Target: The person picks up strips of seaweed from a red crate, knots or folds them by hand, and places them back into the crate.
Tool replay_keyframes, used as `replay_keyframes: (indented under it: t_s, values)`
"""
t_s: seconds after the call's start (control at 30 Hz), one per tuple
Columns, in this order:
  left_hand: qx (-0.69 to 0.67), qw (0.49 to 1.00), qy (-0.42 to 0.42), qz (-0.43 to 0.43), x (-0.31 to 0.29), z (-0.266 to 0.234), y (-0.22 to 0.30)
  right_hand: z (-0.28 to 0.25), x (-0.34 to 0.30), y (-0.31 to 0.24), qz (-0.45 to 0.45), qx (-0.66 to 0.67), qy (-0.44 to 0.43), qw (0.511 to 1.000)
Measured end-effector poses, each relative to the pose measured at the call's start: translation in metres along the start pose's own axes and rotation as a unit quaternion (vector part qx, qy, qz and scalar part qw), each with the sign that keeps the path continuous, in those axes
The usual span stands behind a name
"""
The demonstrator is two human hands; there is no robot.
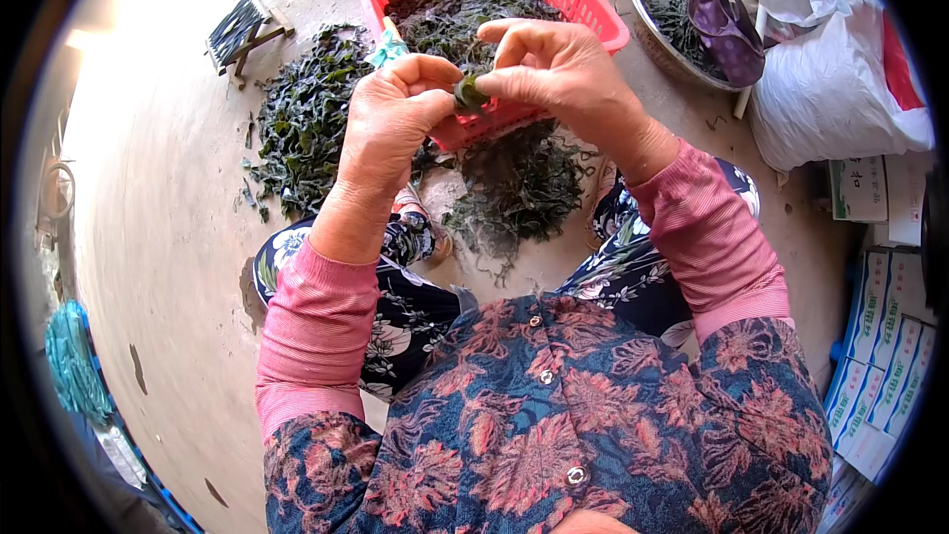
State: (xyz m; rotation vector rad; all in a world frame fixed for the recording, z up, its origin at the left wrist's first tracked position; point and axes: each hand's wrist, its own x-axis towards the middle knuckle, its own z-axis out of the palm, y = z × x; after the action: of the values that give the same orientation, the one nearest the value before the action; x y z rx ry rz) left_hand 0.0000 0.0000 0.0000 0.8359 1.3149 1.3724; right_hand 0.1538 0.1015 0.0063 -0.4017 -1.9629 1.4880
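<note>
A small dark green piece of seaweed (pixel 469 94) is stretched between my two hands, over the near edge of a red plastic basket (pixel 591 12). My left hand (pixel 388 124) pinches its left end between thumb and fingers. With thumb and bent fingers, my right hand (pixel 571 77) grips the other end. The basket holds a heap of seaweed (pixel 465 5). A broad pile of leafy seaweed (pixel 314 119) lies on the floor to the left. Between my feet sits a smaller, stringier heap of seaweed (pixel 522 188).
A low folding stool (pixel 240 32) stands at the far left. At the far right are a metal basin (pixel 657 25) with dark strands, a purple dotted cloth (pixel 725 25) and a white sack (pixel 830 89). Stacked boxes (pixel 880 356) line the right; a teal bundle (pixel 77 361) lies left.
</note>
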Motion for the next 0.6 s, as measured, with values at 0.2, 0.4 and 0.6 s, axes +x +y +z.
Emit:
replay_keyframes:
  t_s: [0.2, 0.4, 0.6]
  values:
    - [0.021, 0.997, 0.066, 0.027, 0.003, -0.018, -0.003, -0.007, -0.004, 0.010, 0.061, 0.094, 0.085, 0.990]
    - [0.044, 0.970, 0.231, 0.062, -0.002, -0.102, 0.015, -0.019, 0.004, 0.014, 0.077, 0.178, 0.215, 0.957]
    - [0.055, 0.928, 0.349, 0.115, -0.030, -0.126, 0.050, -0.034, 0.009, 0.022, 0.094, 0.143, 0.255, 0.952]
